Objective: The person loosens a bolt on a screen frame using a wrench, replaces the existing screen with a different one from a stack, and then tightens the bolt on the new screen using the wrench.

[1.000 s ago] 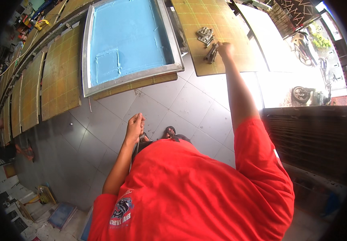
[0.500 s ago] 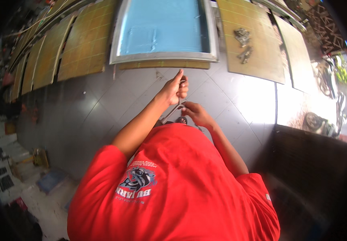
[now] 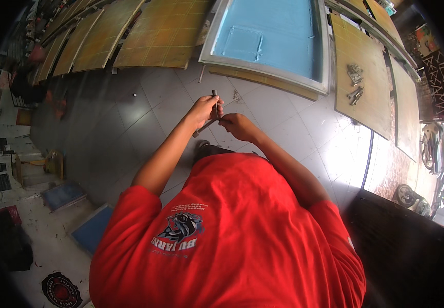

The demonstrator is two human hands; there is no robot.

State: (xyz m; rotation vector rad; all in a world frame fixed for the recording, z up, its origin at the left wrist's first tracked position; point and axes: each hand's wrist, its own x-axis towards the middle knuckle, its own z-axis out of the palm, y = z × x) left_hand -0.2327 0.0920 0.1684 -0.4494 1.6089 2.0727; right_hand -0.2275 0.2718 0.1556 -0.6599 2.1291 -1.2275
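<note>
My left hand (image 3: 201,110) is closed around an upright metal rod whose top end sticks out above the fingers. The rod looks like one piece of a T-shaped or angled metal tool (image 3: 205,127), and a second bar slants down to the left below it. My right hand (image 3: 238,126) pinches this tool where the two bars meet. Both hands are in front of my body, over the grey tiled floor. The fingers hide part of the joint, so its exact kind is unclear.
Ahead, a metal-framed screen with blue mesh (image 3: 270,38) lies over a board. Flat boards (image 3: 157,33) line up to its left. On the board (image 3: 365,110) at right lie several metal fittings (image 3: 355,82). Blue panels (image 3: 93,228) lie at lower left; a motorbike (image 3: 412,197) stands outside at right.
My view has turned left, so the screen and boards appear farther right. The hands have turned the metal tool, and its rod end now shows above my left fingers.
</note>
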